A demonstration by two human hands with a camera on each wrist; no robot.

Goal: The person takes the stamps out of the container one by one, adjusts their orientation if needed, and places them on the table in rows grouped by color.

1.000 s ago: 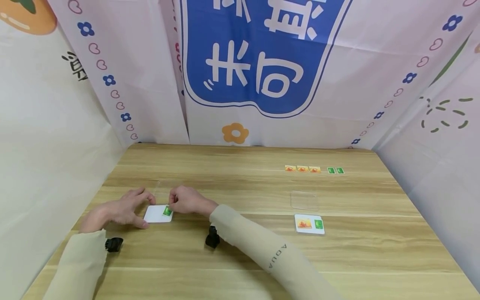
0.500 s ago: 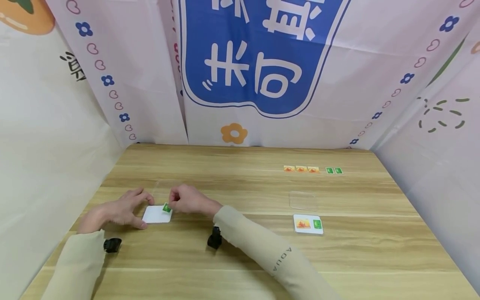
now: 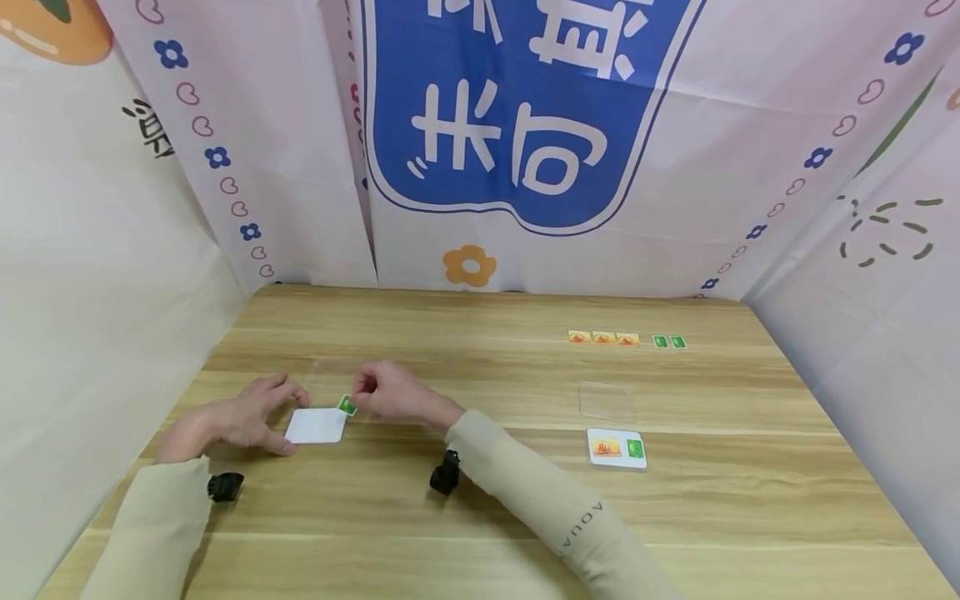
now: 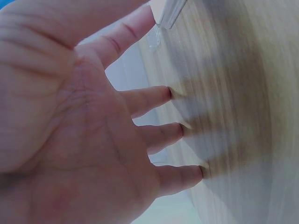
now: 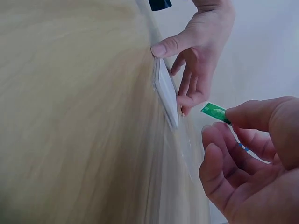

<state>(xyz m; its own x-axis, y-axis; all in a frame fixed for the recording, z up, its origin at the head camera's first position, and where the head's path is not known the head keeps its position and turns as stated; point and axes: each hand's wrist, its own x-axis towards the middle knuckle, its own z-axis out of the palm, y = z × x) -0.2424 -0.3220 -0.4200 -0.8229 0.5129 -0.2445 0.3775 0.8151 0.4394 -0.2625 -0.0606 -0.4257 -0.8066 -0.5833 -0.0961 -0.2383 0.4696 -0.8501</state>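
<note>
In the head view a plain white card stack [image 3: 315,426] lies flat at the left of the table. My left hand [image 3: 251,414] holds it at its left side, the thumb at the near corner and the index finger at the far one. In the left wrist view the other fingertips [image 4: 175,133] rest on the wood. My right hand [image 3: 393,392] pinches a small green stamp [image 5: 215,112] with a pale border between thumb and index finger. The stamp is raised and tilted, just beyond the stack's far right corner.
Behind the stack lies a clear plastic lid [image 3: 330,373]. At right, a white card [image 3: 617,448] bears an orange and a green stamp, with another clear lid [image 3: 606,401] behind it. Farther back are three orange stamps [image 3: 603,337] and two green stamps [image 3: 669,342] in a row.
My right hand has lifted the green stamp off the white stack's top right area and drawn it back and to the right. The left hand has stayed in place.
</note>
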